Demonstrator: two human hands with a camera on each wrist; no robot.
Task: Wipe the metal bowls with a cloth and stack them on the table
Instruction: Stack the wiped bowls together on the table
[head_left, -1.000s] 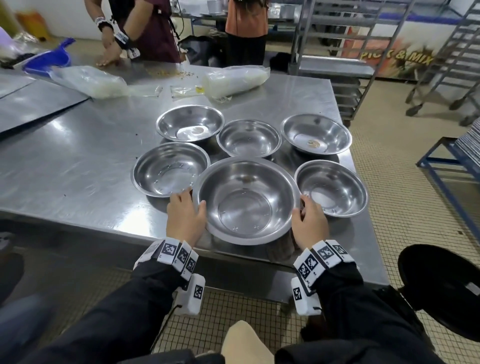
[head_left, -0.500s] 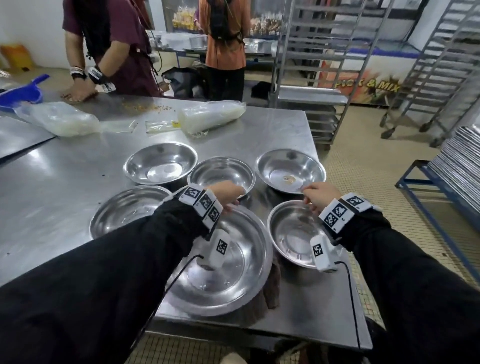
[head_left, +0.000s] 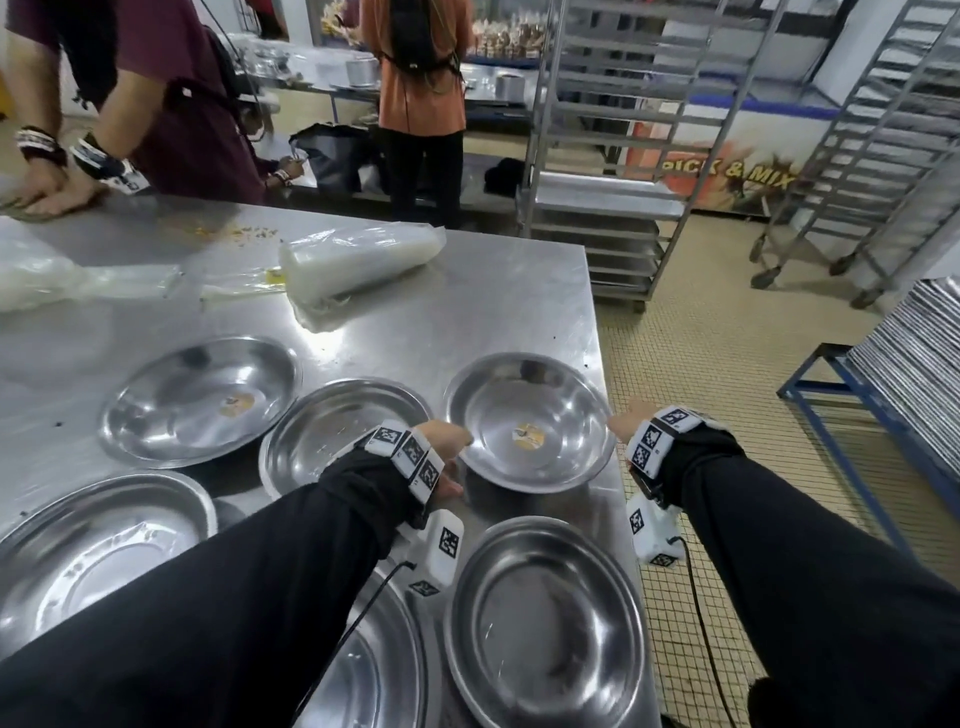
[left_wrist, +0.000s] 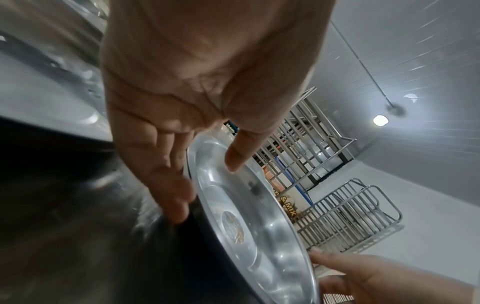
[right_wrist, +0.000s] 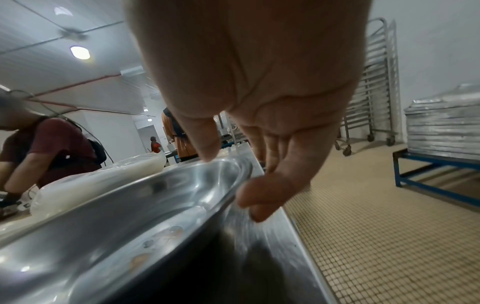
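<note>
bowls: shiny polished metal, the one by the tabletop's right edge (head_left: 530, 423) has a dull tan smear on its bottom | steel tabletop (head_left: 493, 312): brushed, scuffed, softer sheen | bag (head_left: 358, 260) near the far edge: clear crinkly plastic, glossy | sleeves (head_left: 810, 561): matt black cloth | floor (head_left: 727, 374): small matt beige tiles

shiny metal bowl (head_left: 530, 422) with orange residue, tilted, lifted at table's far right corner
</note>
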